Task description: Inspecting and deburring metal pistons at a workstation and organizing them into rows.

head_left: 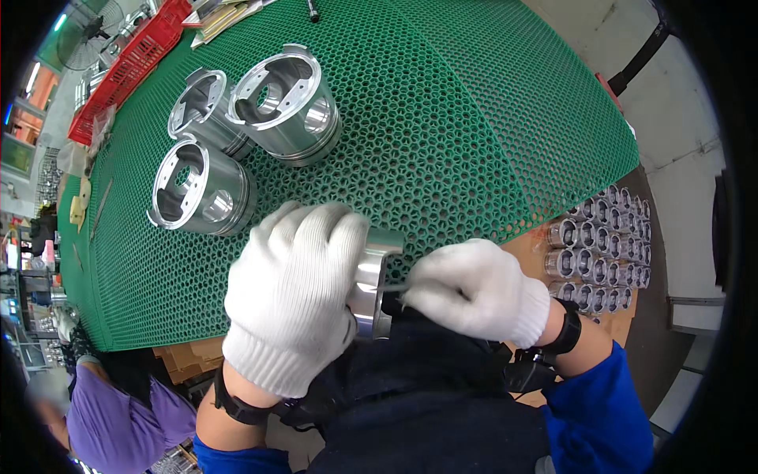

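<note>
My left hand (296, 288), in a white knit glove, is wrapped round a shiny metal piston (369, 276) at the table's near edge. The piston lies on its side, its open end turned toward my right hand (478, 291). That hand, gloved in white too, is closed in a pinch on a thin grey tool (393, 289). The tool's tip reaches the piston's open end; its exact kind is hard to make out. Beyond my left hand, three more pistons stand on the green mat: one (296, 122) at the right, one (197, 107) behind, another (225, 197) nearest me.
A green honeycomb mat (426, 126) covers the table. Along its far left edge sits a red plastic basket (126, 75), with papers (225, 20) beside it. Rows of pistons (600, 249) stand low at the right. At lower left is a person in purple (122, 415).
</note>
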Demonstrator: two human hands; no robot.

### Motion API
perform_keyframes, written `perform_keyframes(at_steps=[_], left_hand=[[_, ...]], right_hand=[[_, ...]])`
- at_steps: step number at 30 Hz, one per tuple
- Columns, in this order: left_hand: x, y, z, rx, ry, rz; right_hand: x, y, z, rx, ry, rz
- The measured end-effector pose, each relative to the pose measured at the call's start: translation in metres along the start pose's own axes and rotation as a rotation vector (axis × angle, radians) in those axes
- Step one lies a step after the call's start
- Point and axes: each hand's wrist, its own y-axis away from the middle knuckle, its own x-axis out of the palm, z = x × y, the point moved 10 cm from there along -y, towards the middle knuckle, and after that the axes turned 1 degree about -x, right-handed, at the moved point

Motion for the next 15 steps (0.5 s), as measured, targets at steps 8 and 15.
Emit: perform_keyframes(at_steps=[8, 15], left_hand=[[0.031, -0.044, 0.021, -0.037, 0.068, 0.352], [0.01, -0.017, 0.022, -0.007, 0.163, 0.113]], right_hand=[[-0.008, 0.0, 0.037, -0.285, 0.64, 0.026], [0.026, -0.003, 0.031, -0.192, 0.625, 0.452]])
